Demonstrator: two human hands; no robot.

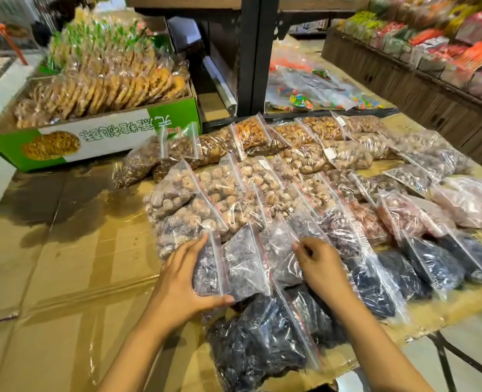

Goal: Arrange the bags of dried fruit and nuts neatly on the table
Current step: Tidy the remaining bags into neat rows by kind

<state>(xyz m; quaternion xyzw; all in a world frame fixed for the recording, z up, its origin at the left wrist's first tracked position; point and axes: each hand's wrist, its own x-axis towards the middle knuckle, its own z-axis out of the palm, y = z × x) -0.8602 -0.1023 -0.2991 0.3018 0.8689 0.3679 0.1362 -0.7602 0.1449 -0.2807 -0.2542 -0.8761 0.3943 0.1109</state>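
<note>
Head view: left hand [181, 278] spans the leftmost dark bag [209, 268], fingers up its left edge, thumb under its near corner, gripping it. Right hand [323, 264] has its fingers curled, pinching the plastic at the right edge of the third dark bag [279, 256]. Both bags sit in the front row, overlapping, zip strips tilted. Large dark bag [262, 343] lies just nearer, by the edge of the cardboard-covered table [64, 264]. Rows of pale nut bags [211, 190] lie behind, touching. Green box [115, 131] of biscuits at far left. Shelf of bright packets [438, 43] at far right.
</note>
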